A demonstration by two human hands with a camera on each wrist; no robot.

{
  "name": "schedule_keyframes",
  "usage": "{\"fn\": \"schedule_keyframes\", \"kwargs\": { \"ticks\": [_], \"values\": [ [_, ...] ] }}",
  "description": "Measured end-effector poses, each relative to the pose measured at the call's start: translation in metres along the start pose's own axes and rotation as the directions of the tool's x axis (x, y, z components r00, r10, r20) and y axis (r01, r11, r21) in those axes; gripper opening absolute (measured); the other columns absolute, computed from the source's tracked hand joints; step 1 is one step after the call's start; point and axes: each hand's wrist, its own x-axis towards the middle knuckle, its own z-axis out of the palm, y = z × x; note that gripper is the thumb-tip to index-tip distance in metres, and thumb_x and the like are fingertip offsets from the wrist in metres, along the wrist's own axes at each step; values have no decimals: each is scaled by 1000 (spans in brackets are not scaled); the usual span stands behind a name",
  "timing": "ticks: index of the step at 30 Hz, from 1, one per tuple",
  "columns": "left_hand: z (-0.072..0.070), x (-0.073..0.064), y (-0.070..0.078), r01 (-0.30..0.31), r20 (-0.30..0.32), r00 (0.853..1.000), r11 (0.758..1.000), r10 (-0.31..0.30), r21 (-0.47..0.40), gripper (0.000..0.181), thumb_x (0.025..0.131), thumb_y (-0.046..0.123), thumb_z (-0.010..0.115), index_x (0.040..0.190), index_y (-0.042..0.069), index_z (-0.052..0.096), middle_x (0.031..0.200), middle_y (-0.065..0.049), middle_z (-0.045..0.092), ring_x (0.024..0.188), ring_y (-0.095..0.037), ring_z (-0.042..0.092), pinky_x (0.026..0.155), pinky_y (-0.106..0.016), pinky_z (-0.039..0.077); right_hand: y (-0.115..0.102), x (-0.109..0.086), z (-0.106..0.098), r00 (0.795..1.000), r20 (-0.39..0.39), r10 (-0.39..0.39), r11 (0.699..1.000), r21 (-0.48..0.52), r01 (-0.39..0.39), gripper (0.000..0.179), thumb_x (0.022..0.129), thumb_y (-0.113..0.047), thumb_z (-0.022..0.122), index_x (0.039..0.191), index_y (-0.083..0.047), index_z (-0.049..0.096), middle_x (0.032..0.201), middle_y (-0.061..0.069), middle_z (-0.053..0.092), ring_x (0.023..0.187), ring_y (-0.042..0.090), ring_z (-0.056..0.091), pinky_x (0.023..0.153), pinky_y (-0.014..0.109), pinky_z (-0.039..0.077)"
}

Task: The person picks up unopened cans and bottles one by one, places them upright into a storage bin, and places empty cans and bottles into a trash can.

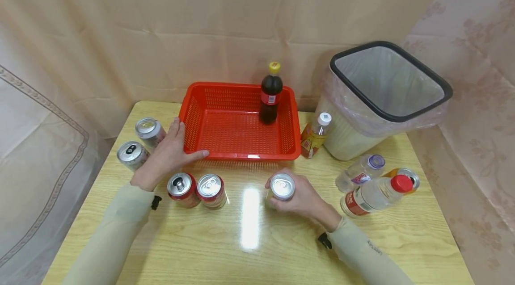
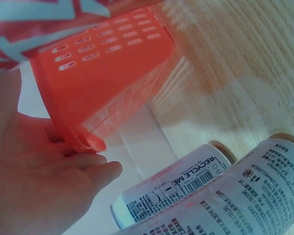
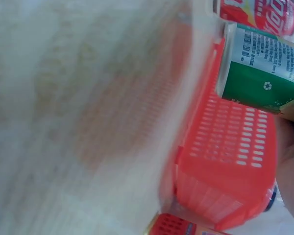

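My left hand [image 1: 169,148] touches the front left corner of the red plastic basket [image 1: 241,157], its fingers straight along the left side and its thumb spread along the front rim. In the left wrist view the basket's rim hides part of these fingers. My right hand [image 1: 301,198] grips a green and silver drink can [image 3: 264,68] round its side, lid up, in front of the basket. A dark cola bottle [image 1: 269,97] with a yellow cap stands inside the basket at its right. Two red cans [image 1: 187,198] stand beside my left forearm.
Two silver cans [image 1: 130,154] stand left of my left hand. Right of the basket is a tea bottle [image 1: 311,141], then a lined waste bin [image 1: 350,140]. A purple-capped bottle [image 1: 360,172], a red-capped bottle [image 1: 376,194] and an orange can [image 1: 410,180] are at the right.
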Motion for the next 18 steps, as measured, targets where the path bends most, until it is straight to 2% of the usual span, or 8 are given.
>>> {"fn": "schedule_keyframes", "kwargs": {
  "ticks": [11,18],
  "values": [
    [-1,0,0,-4,5,1000,1000,4,5,134,83,80,63,161,-8,-2,169,-25,-14,155,-50,6,118,-66,25,-8,3,-11,996,-82,-43,999,-4,43,40,76,-11,85,110,-15,66,101,-2,76,95,14,70,88,30,54],
    [-1,0,-1,-5,11,1000,1000,5,8,136,82,83,60,161,-8,-3,169,-25,-15,155,-49,5,118,-65,24,-17,8,-17,993,-109,-36,999,-2,36,40,76,-10,85,111,-16,66,102,-3,75,97,14,70,90,28,53]
  ]
}}
